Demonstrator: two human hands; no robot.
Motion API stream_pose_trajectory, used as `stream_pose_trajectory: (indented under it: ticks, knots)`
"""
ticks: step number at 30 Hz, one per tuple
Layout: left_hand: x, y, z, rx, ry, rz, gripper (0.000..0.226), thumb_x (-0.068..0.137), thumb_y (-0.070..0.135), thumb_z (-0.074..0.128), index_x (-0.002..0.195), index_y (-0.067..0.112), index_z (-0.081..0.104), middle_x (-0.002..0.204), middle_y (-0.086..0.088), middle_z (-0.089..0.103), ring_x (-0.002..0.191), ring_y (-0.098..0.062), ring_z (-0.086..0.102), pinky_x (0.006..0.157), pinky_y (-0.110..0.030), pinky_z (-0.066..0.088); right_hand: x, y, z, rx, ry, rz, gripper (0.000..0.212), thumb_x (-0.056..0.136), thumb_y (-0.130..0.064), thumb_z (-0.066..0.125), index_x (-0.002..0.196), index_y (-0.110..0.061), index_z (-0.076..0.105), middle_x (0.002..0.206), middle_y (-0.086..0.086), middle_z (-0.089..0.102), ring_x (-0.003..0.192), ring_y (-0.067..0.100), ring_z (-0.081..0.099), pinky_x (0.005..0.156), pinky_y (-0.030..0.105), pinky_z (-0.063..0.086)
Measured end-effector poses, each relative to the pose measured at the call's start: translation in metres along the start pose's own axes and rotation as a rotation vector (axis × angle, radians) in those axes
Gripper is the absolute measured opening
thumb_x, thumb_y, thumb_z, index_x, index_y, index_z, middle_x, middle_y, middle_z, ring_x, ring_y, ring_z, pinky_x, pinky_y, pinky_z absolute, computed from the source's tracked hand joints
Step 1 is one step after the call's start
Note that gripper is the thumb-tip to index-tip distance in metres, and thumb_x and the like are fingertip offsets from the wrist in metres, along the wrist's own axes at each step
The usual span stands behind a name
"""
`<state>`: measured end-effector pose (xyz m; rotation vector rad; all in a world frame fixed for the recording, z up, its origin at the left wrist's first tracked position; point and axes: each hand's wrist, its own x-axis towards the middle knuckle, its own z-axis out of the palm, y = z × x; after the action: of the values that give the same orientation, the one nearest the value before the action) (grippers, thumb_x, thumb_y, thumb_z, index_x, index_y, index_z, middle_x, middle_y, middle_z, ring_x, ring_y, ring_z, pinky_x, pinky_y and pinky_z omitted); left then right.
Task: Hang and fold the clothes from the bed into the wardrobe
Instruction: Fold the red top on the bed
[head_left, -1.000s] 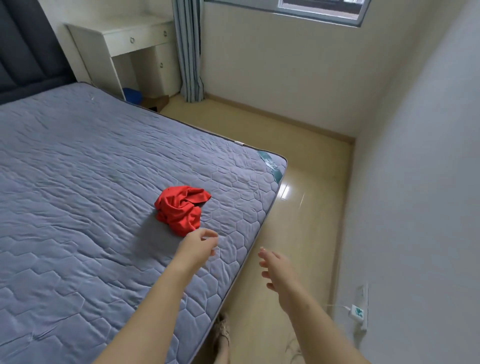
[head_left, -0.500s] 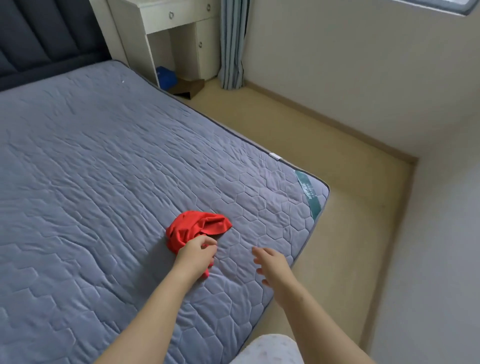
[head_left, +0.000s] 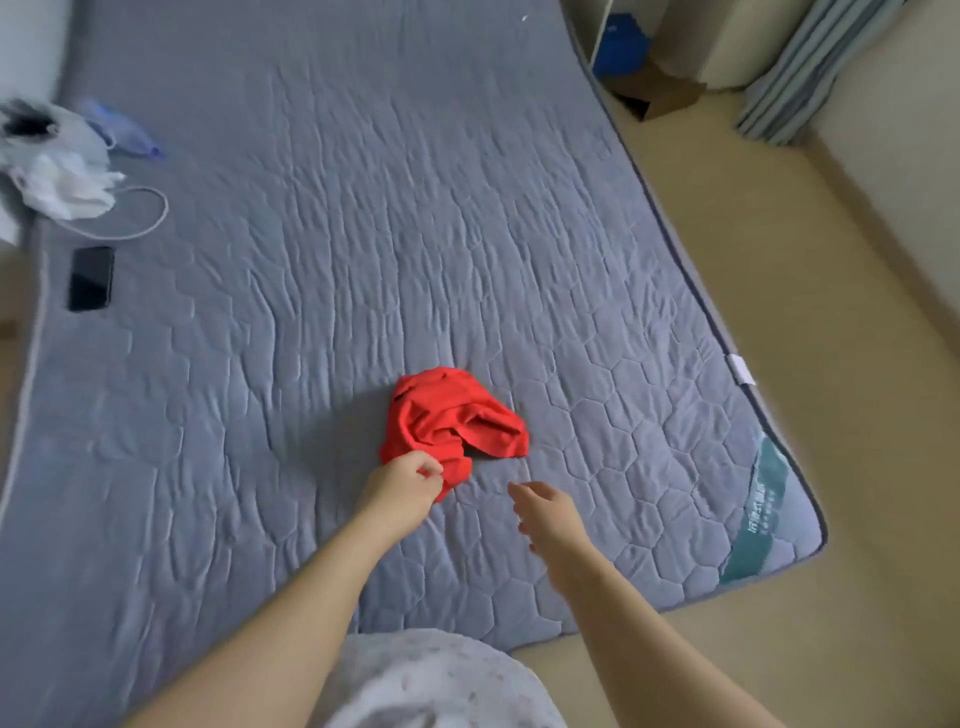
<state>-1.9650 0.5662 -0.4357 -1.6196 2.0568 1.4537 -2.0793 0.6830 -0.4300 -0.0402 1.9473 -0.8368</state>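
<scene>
Left edge of frame: a phone lies on the bed. Lower centre: the left hand, which a second ago hovered short of the crumpled red garment, now pinches its near edge with curled fingers. Pick-up has probably begun, though the garment still lies on the bed. Right of it: the right hand, fingers loosely spread, holds nothing, just beside the cloth.

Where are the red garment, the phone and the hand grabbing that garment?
red garment (head_left: 447, 415), head view, its crumpled middle.
phone (head_left: 91, 278), head view, middle of its dark screen.
left hand (head_left: 402, 480), head view, back of the hand pinching the garment's near edge.
</scene>
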Motion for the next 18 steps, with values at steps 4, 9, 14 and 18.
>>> stream_pose_trajectory:
  ticks: [4,9,14,18]
  knots:
    - [0.018,-0.016,0.028,-0.011,0.041,-0.116,0.016,0.088,0.018,0.053,0.098,0.021,0.066,0.101,-0.003,0.069,0.098,-0.022,0.062,0.075,-0.023,0.042,0.042,0.009,-0.003,-0.149,-0.076,0.009,0.031,0.092,-0.025,0.051,0.108,-0.001,0.062,0.069,-0.002,0.048,0.067,0.015,0.045,0.058,0.025,0.033]
    - [0.064,-0.044,0.059,-0.003,0.059,-0.238,0.015,0.087,0.019,0.054,0.096,0.023,0.065,0.102,-0.003,0.069,0.098,-0.024,0.062,0.081,-0.028,0.045,0.092,0.028,0.005,-0.18,-0.167,0.043,0.017,0.093,-0.027,0.051,0.104,-0.017,0.058,0.081,-0.005,0.054,0.084,0.017,0.053,0.074,0.027,0.04]
    - [0.115,-0.065,0.085,-0.264,0.122,-0.399,0.017,0.087,0.012,0.051,0.097,0.016,0.064,0.098,-0.008,0.067,0.093,-0.025,0.063,0.075,-0.029,0.046,0.131,0.051,0.016,-0.155,-0.186,0.129,0.01,0.093,-0.027,0.05,0.097,-0.02,0.056,0.078,-0.008,0.054,0.071,0.01,0.051,0.065,0.025,0.039]
    - [0.15,-0.072,0.117,0.038,0.031,-0.226,0.017,0.087,0.011,0.049,0.093,0.019,0.064,0.101,-0.007,0.066,0.095,-0.026,0.061,0.074,-0.03,0.044,0.179,0.065,0.026,-0.351,-0.193,0.093,0.032,0.093,-0.027,0.048,0.121,-0.015,0.056,0.102,0.0,0.06,0.085,0.018,0.057,0.068,0.026,0.043]
